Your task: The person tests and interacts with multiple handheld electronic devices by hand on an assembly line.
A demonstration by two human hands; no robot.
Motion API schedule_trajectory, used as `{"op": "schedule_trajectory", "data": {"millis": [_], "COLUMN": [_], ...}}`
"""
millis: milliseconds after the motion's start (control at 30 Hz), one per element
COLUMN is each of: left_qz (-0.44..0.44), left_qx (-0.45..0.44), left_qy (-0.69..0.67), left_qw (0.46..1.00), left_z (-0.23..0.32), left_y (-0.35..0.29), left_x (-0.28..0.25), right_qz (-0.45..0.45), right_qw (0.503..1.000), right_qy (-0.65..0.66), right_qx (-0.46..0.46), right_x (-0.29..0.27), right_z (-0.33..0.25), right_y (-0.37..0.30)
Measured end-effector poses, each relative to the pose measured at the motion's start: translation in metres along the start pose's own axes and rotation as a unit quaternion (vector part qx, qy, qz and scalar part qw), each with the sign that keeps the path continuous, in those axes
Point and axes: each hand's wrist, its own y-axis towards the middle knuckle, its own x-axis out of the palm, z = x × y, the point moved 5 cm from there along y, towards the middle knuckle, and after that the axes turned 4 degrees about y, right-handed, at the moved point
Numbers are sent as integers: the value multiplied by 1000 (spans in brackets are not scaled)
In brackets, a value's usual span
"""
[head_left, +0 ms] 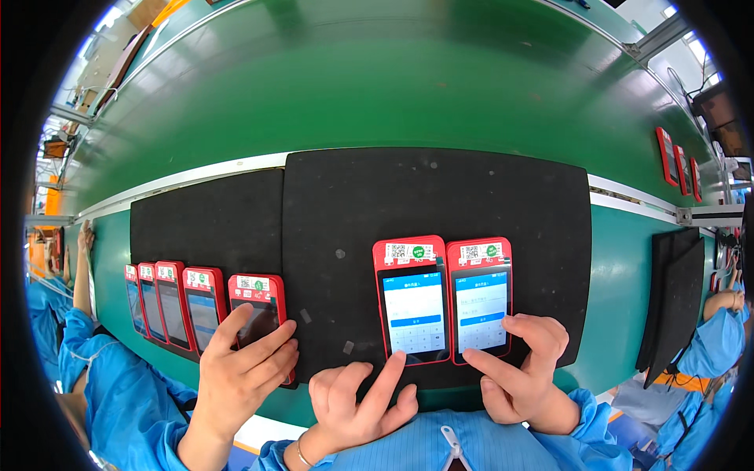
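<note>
Two red handheld payment terminals with lit touchscreens, the left one and the right one, lie side by side on a black mat. My left hand has its index finger stretched to the lower edge of the left terminal's screen, its other fingers loosely bent. My right hand reaches over the right terminal, one fingertip at the screen's lower left and another at its right edge. Both hands are open, gripping nothing. White and green stickers mark the tops of the terminals.
At left, another person's hand rests on a red terminal beside several more in a row. The black mat covers the near bench. Beyond is a green surface. Red terminals and black sheets are at right.
</note>
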Motion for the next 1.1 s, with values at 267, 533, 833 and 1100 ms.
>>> {"op": "schedule_trajectory", "data": {"millis": [267, 533, 833, 1100], "left_qz": [-20, -2, 17, -4], "left_qx": [-4, -5, 1, -5], "left_qy": [-7, -1, -2, -5], "left_qw": [1000, 1000, 1000, 1000], "left_z": [-1, -1, 0, -1], "left_y": [-1, 0, -2, 2], "left_x": [3, 3, 2, 5], "right_qz": [-4, 1, 8, 8], "right_qw": [1000, 1000, 1000, 1000], "right_qy": [-9, -10, -6, -14], "right_qx": [-1, -4, -1, -3], "right_x": [1, 0, 0, 1], "right_z": [-2, -3, -2, -2], "right_y": [2, 1, 1, 1]}}
